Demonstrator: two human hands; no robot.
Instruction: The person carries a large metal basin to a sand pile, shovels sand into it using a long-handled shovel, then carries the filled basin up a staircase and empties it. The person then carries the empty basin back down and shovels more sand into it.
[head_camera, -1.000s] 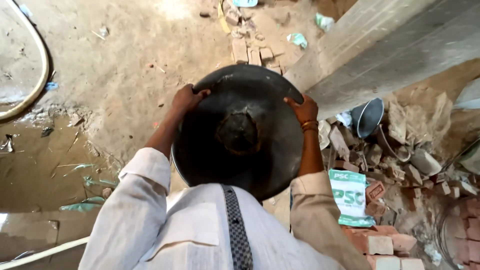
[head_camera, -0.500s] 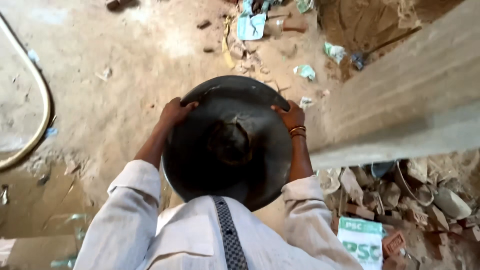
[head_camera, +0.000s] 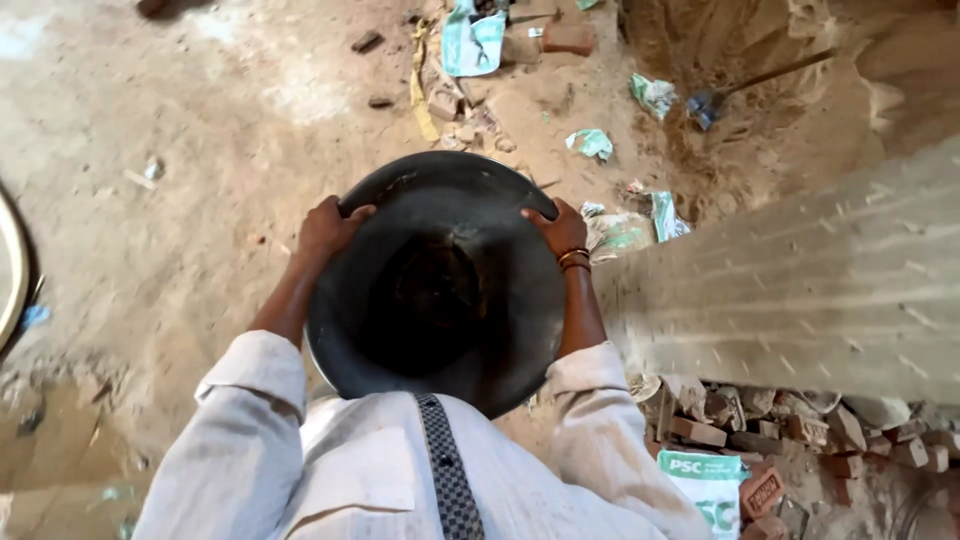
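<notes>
Both hands grip one wide black pan (head_camera: 440, 290) by its rim, one on each side, so the shallow bowl stays level in front of my chest. Left hand (head_camera: 328, 228) curls over the left edge with the fingers hooked onto the lip; right hand (head_camera: 560, 228) clamps the opposite edge, a couple of bangles (head_camera: 574, 259) on that wrist. Holding it at two opposite points keeps the weight balanced, I judge, and the open side faces up toward me. Whether anything dark lies in its hollow I cannot tell.

Below the pan my two pale sleeves (head_camera: 250, 420) and a patterned strap (head_camera: 448, 470) show. Past them is the sandy ground (head_camera: 200, 170), strewn with several crumpled greenish scraps (head_camera: 592, 143) and one larger torn sack (head_camera: 472, 40). To the right runs a single grey concrete wall top (head_camera: 800, 290), and under it lies a heap of broken bricks (head_camera: 780, 430), too many to count, beside one printed white bag (head_camera: 712, 485). One shovel (head_camera: 712, 104) rests in the dug sand pit (head_camera: 760, 60) farther off.
</notes>
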